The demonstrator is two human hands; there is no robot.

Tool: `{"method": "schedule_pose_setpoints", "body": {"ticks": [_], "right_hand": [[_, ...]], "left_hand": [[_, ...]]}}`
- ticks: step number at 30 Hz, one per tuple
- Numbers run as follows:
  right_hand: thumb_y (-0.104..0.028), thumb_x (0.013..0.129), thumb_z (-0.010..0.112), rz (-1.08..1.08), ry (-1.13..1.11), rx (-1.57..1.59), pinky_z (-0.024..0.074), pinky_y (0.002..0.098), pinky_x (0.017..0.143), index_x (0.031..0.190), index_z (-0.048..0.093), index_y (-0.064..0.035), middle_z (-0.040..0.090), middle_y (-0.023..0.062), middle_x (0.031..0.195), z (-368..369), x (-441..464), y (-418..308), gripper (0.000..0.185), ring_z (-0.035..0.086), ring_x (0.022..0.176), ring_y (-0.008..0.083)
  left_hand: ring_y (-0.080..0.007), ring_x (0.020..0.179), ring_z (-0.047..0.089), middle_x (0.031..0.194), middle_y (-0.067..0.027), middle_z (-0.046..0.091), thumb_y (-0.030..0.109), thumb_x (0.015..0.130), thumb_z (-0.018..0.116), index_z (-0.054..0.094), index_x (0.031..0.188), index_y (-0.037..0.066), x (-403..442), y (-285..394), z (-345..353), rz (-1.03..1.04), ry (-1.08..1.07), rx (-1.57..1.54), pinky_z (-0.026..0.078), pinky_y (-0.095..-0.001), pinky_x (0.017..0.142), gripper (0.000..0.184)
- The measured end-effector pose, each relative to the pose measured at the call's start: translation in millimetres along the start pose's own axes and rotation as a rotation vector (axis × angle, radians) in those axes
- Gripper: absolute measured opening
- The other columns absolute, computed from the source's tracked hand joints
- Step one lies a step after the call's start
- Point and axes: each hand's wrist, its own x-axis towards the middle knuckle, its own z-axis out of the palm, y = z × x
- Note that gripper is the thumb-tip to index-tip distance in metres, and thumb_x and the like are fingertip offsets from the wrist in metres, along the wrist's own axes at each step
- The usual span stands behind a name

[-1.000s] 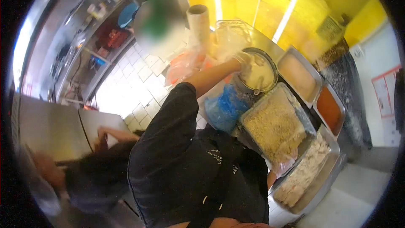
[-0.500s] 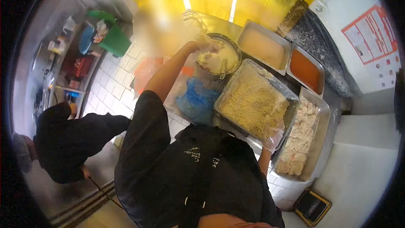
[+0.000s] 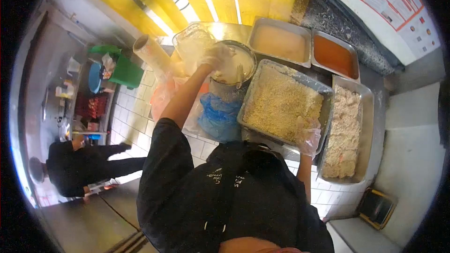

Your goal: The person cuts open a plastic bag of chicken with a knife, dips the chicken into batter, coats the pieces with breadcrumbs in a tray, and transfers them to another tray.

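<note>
My left hand [image 3: 214, 58], in a clear plastic glove, is over the left rim of a round pot [image 3: 252, 71] of pale, creamy liquid. Motion blurs its fingers, so I cannot tell what they hold, if anything. A utensil handle [image 3: 240, 76] leans at the pot's front edge. My right hand [image 3: 308, 136], also gloved, rests at the near right corner of a deep tray [image 3: 248, 121] filled with yellowish crumbs [image 3: 279, 103]. Its fingers lie stretched out on the crumbs. Right of that tray stands a long metal pan [image 3: 361, 161] with crumb-coated pieces [image 3: 344, 131].
Behind are metal pans of beige liquid [image 3: 281, 42] and orange-red sauce [image 3: 333, 56]. A clear container [image 3: 192, 35] and a large pale roll [image 3: 152, 51] stand left of the pot. A blue plastic bag [image 3: 219, 117] lies in front. Another person [image 3: 79, 166] is at far left.
My view has shifted. My left hand has moved from over the pot's liquid to its left rim. My right hand stays at the crumb tray's near corner.
</note>
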Motion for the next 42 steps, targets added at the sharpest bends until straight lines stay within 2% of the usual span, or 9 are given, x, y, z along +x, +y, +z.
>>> {"method": "schedule_pose_setpoints", "body": {"ticks": [6,9,15,17,22,31,36,40,42], "right_hand": [[-0.038,0.091,0.069,-0.034,0.024,-0.025,0.0456,0.0449,0.103,0.108,0.070,-0.0091,0.063,0.0189,0.124,13,2,8,0.033,0.057,0.120,0.0382],[-0.059,0.090,0.060,-0.023,-0.401,-0.010,0.0484,0.0466,0.096,0.124,0.062,-0.0014,0.062,0.0247,0.125,11,14,-2,0.067,0.059,0.114,0.0440],[-0.065,0.079,0.067,-0.614,-0.280,0.001,0.0371,0.0538,0.107,0.129,0.062,-0.0065,0.063,0.0222,0.128,52,25,-111,0.077,0.058,0.120,0.0383],[-0.056,0.080,0.068,-0.663,-0.693,-0.105,0.0417,0.0510,0.104,0.131,0.062,-0.0117,0.063,0.0210,0.129,25,39,-134,0.068,0.060,0.120,0.0334],[-0.036,0.089,0.059,-0.458,-0.870,-0.455,0.0526,0.0456,0.089,0.126,0.064,-0.0039,0.066,0.0243,0.121,76,54,-46,0.049,0.067,0.109,0.0330],[-0.063,0.078,0.072,-0.429,-0.844,-0.420,0.0486,0.0472,0.099,0.138,0.053,-0.0091,0.059,0.0247,0.129,50,62,80,0.083,0.058,0.119,0.0396],[-0.042,0.092,0.060,-0.240,-0.671,-0.556,0.0440,0.0456,0.107,0.134,0.059,-0.0082,0.062,0.0241,0.130,39,44,36,0.054,0.056,0.126,0.0390],[-0.061,0.085,0.066,-0.138,-0.717,-0.283,0.0463,0.0476,0.101,0.139,0.055,-0.0099,0.056,0.0214,0.138,86,67,80,0.074,0.060,0.118,0.0356],[-0.054,0.090,0.064,-0.658,-0.801,-0.390,0.0479,0.0460,0.098,0.139,0.055,-0.0088,0.060,0.0210,0.133,96,79,92,0.067,0.061,0.116,0.0368]], "left_hand": [[-0.0291,0.085,0.070,0.101,-0.0147,0.071,0.032,0.087,0.064,0.072,0.106,0.015,-18,-3,23,0.199,-0.057,-0.180,0.055,-0.0394,0.076,0.027],[-0.0302,0.081,0.071,0.090,-0.0183,0.072,0.034,0.085,0.067,0.075,0.100,0.013,5,-36,35,0.126,-0.023,-0.312,0.056,-0.0388,0.076,0.026],[-0.0400,0.077,0.070,0.084,-0.0219,0.071,0.034,0.087,0.055,0.076,0.091,0.009,13,-65,53,0.068,0.030,-0.036,0.055,-0.0462,0.073,0.033],[-0.0400,0.077,0.070,0.084,-0.0227,0.071,0.035,0.086,0.055,0.076,0.092,0.008,16,-56,31,0.035,0.060,-0.141,0.055,-0.0462,0.072,0.034],[-0.0293,0.068,0.068,0.075,-0.0198,0.069,0.029,0.084,0.056,0.073,0.082,0.005,-11,-20,-51,-0.071,0.095,-0.333,0.053,-0.0419,0.068,0.029],[-0.0304,0.073,0.067,0.082,-0.0174,0.069,0.027,0.085,0.057,0.071,0.096,0.010,-45,80,-109,0.088,0.291,-0.413,0.053,-0.0422,0.070,0.024],[-0.0384,0.075,0.068,0.083,-0.0178,0.070,0.018,0.089,0.054,0.068,0.100,0.012,-66,158,-30,0.330,0.110,-0.357,0.054,-0.0487,0.065,0.019],[-0.0364,0.072,0.069,0.080,-0.0166,0.070,0.023,0.087,0.059,0.073,0.097,0.016,-122,188,45,0.388,0.051,-0.421,0.055,-0.0481,0.064,0.019],[-0.0336,0.071,0.069,0.080,-0.0160,0.071,0.025,0.086,0.064,0.075,0.095,0.017,-142,195,44,0.296,-0.072,-0.549,0.055,-0.0454,0.064,0.017]]}}
